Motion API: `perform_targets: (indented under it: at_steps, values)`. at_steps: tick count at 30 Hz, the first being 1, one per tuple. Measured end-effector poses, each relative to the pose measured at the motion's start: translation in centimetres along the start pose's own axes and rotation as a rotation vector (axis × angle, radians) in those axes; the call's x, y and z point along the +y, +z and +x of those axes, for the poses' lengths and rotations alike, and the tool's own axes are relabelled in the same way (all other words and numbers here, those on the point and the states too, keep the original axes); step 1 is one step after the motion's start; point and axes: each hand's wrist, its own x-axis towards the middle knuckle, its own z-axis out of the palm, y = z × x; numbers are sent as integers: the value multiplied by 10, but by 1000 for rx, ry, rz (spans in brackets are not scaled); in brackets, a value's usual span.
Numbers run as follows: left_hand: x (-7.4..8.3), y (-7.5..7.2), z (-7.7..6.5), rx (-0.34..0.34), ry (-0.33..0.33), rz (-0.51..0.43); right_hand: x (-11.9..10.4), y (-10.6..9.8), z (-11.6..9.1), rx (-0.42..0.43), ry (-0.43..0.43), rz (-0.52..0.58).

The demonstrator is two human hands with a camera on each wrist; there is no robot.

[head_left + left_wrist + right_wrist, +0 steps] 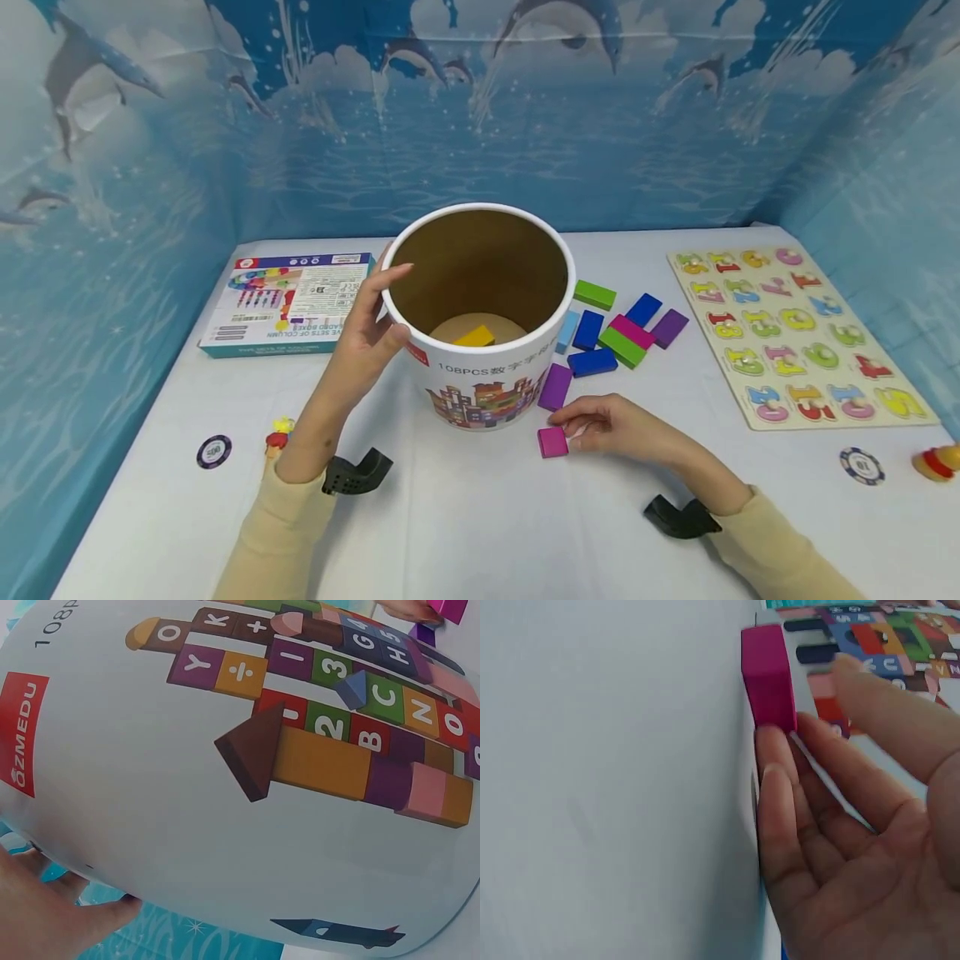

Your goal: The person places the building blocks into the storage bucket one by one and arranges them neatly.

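Your left hand [362, 340] spreads against an upright "108PCS" bucket [487, 375]; your loose right hand [611, 427] touches a pink block [552, 443], long axis unclear.

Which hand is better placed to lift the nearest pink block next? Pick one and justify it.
The right hand, most likely: it is right at the pink block, while the left hand rests on the bucket at its far side.
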Motion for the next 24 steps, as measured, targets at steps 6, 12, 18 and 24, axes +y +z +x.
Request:
perform_targets:
  at_steps: [6, 12, 18, 24]
  values:
    - [13, 4, 0, 3, 1, 18, -7, 16, 2, 85, -13, -349]
    - [21, 8, 0, 1, -4, 2, -12, 12, -2, 112, -25, -280]
    - [6, 3, 1, 1, 2, 5, -59, -31, -16, -30, -196, 141]
    - [-1, 0, -1, 6, -2, 9, -137, -68, -5, -33, -451, 248]
